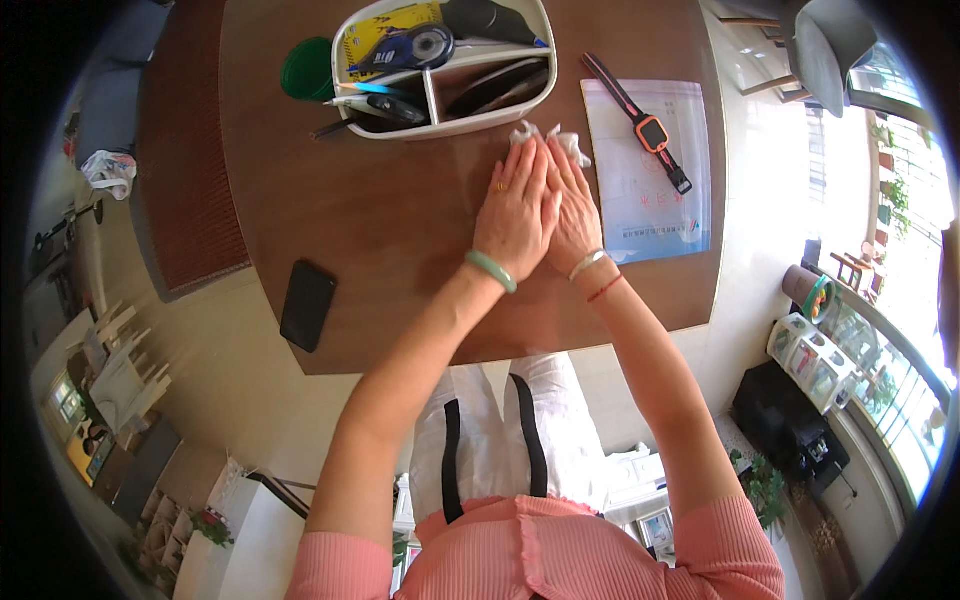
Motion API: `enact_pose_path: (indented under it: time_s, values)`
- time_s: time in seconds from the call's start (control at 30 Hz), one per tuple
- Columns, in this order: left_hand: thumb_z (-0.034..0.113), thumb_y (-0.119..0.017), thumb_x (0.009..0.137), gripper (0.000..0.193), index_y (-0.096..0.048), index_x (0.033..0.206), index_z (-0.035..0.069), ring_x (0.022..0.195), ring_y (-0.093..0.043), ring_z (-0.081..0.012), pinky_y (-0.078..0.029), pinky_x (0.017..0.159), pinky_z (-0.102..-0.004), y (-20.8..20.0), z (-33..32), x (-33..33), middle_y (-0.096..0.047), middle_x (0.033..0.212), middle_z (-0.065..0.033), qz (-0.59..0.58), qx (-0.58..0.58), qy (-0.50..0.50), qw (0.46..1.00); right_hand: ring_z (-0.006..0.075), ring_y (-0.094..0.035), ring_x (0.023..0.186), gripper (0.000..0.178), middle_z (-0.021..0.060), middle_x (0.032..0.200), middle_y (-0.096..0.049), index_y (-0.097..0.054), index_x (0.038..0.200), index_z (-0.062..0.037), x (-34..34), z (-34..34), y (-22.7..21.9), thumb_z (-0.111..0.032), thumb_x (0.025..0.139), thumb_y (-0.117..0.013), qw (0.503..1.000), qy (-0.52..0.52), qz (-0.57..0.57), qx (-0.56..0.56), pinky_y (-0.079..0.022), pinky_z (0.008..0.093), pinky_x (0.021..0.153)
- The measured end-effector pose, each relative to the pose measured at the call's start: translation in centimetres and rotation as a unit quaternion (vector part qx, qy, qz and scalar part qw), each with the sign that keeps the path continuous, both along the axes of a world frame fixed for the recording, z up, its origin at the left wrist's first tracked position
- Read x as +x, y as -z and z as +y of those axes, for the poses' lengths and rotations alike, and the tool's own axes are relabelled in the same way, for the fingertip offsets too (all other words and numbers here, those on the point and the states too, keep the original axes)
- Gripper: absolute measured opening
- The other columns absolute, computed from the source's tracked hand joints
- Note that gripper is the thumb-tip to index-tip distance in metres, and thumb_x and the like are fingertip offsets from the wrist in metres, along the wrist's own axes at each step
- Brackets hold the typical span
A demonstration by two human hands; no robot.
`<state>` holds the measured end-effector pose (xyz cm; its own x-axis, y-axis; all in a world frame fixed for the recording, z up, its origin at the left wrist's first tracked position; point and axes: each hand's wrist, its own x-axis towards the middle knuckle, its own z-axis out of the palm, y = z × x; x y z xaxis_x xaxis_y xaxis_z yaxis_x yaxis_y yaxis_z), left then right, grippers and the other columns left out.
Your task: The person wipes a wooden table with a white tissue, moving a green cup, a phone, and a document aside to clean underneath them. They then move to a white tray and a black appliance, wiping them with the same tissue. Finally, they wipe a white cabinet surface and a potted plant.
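Observation:
My left hand (516,205), with a green bangle on its wrist, lies flat and palm down on the brown table. Close against it is my right hand (573,212), which has a silver bangle and a red string; its fingers are stretched out too. The left thumb overlaps the edge of the right hand. Crumpled white tissue (570,146) pokes out past the fingertips of both hands, pressed against the tabletop. How much of it lies under the palms is hidden. Just beyond the fingers stands a white divided organizer (470,127).
Right of my hands, a black and orange watch (652,134) rests on a pale blue booklet (650,232). A dark phone (308,305) lies near the table's left front edge. A green cup (306,70) stands beside the organizer, which holds a tape dispenser (425,45) and pens.

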<state>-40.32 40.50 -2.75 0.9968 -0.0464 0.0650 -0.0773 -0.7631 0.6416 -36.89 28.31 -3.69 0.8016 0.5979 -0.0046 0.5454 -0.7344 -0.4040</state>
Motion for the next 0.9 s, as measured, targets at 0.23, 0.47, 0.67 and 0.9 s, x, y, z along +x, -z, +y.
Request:
enact_pose_path:
  time_s: [0.23, 0.47, 0.67, 0.9]
  values:
    - [0.028, -0.049, 0.103, 0.058, -0.039, 0.152, -0.002, 0.15, -0.032, -0.0327, -0.022, 0.123, -0.0528, -1.3, -0.2, -6.2, -0.035, 0.16, -0.0196, 0.05, -0.002, 0.066, 0.997, 0.0337, -0.017, 0.156, 0.069, 0.0134, 0.167, -0.023, -0.027, 0.16, -0.0049, -7.8, -0.7, -0.5, -0.034, 0.098, -0.041, 0.995, 0.043, -0.003, -0.091, -0.013, 0.0447, 0.127]
    - [0.034, -0.052, 0.103, 0.062, -0.04, 0.15, -0.005, 0.151, -0.032, -0.0304, -0.019, 0.124, -0.0522, -2.8, -0.8, -14.0, -0.037, 0.16, -0.0181, 0.077, 0.01, 0.133, 0.988, 0.036, -0.014, 0.156, 0.071, 0.0201, 0.167, -0.02, -0.023, 0.16, -0.0007, -16.6, -1.8, -2.9, -0.031, 0.1, -0.046, 0.988, 0.072, 0.088, -0.104, -0.013, 0.0476, 0.127]
    - [0.036, -0.046, 0.104, 0.06, -0.04, 0.152, 0.0, 0.147, -0.037, -0.0263, -0.024, 0.122, -0.0504, -0.1, 1.0, -0.6, -0.041, 0.158, -0.0144, -0.002, 0.077, 0.113, 0.991, 0.0362, -0.018, 0.154, 0.072, 0.0222, 0.164, -0.025, -0.025, 0.158, 0.0031, -4.2, 1.1, 0.6, -0.032, 0.098, -0.046, 0.989, 0.092, -0.07, -0.09, -0.013, 0.0476, 0.128]
    - [0.034, -0.049, 0.103, 0.058, -0.042, 0.149, 0.0, 0.143, -0.041, -0.0299, -0.03, 0.119, -0.0507, 1.0, 0.6, 0.6, -0.045, 0.152, -0.0176, -0.05, 0.031, 0.039, 0.997, 0.034, -0.015, 0.156, 0.072, 0.0135, 0.167, -0.022, -0.027, 0.159, -0.0047, -2.0, 2.2, 2.4, -0.031, 0.097, -0.054, 0.988, 0.138, -0.038, 0.061, -0.017, 0.0452, 0.126]
